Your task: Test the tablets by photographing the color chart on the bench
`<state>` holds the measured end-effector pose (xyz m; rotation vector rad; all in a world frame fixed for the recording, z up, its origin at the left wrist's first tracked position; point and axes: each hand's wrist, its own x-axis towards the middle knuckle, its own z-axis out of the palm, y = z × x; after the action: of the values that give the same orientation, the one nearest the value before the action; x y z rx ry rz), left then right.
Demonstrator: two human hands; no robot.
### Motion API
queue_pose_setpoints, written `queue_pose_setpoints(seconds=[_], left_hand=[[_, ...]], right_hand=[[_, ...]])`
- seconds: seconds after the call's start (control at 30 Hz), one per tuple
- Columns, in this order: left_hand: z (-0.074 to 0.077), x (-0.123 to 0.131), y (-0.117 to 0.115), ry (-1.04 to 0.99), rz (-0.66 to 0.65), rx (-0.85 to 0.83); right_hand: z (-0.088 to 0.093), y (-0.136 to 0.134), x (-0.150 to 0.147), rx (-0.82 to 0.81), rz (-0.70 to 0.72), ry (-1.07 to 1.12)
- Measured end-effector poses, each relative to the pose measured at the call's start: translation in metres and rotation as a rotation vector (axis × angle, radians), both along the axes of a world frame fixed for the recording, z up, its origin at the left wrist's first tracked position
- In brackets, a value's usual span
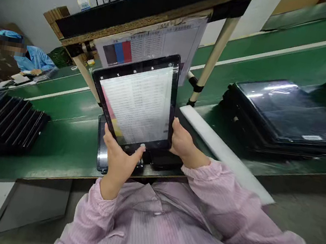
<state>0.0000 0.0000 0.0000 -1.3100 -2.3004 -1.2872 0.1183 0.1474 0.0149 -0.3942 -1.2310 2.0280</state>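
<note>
I hold a black-framed tablet (137,101) upright and tilted, above the green bench (63,143). Its lit screen shows a pale table-like page with a red and yellow strip at its lower left. My left hand (119,162) grips the lower left corner, thumb on the bottom bezel. My right hand (182,141) grips the lower right edge. Beneath the tablet, a second dark tablet (102,155) lies flat on the bench, mostly hidden. Both my sleeves are pink striped fabric.
A paper chart (160,41) hangs from the wooden shelf (141,23) behind the tablet. A stack of dark panels (291,113) lies at right, a black slotted rack (5,121) at left. A white foam strip (223,148) runs along the bench. Another person in blue (33,58) sits far left.
</note>
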Motion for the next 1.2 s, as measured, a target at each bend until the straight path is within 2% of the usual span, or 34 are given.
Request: queue_pose_setpoints(seconds=[0.17,0.4,0.53,0.6,0.7,0.8,0.9,0.97,1.07,1.2], left_hand=[[-0.008,-0.008,0.001,0.021,0.015,0.009],[-0.003,-0.001,0.002,-0.061,-0.010,0.038],[-0.004,-0.005,-0.002,-0.106,-0.106,0.134],[-0.004,-0.010,-0.005,-0.236,-0.195,0.281],[0.001,-0.018,-0.008,-0.629,-0.316,0.521],[0.005,-0.021,-0.009,-1.002,-0.370,0.613],[0.007,-0.017,-0.007,-1.168,-0.379,0.643],[0.007,-0.010,-0.006,-1.229,-0.401,0.653],[0.006,0.000,-0.004,-1.277,-0.449,0.654],[0.009,0.010,-0.004,-1.294,-0.405,0.630]], right_hand=[[-0.003,-0.001,-0.001,0.032,-0.008,-0.032],[-0.006,0.002,-0.002,0.083,-0.021,-0.045],[-0.005,0.002,0.000,0.097,-0.036,-0.033],[-0.005,-0.001,0.002,0.107,-0.037,-0.034],[-0.004,-0.008,0.009,0.133,-0.055,-0.040],[0.005,-0.014,0.019,0.340,-0.136,-0.021],[0.025,-0.013,0.030,0.688,-0.201,-0.062],[0.041,-0.008,0.036,0.828,-0.210,-0.114],[0.058,0.003,0.041,0.945,-0.257,-0.167],[0.058,0.015,0.042,1.000,-0.336,-0.203]])
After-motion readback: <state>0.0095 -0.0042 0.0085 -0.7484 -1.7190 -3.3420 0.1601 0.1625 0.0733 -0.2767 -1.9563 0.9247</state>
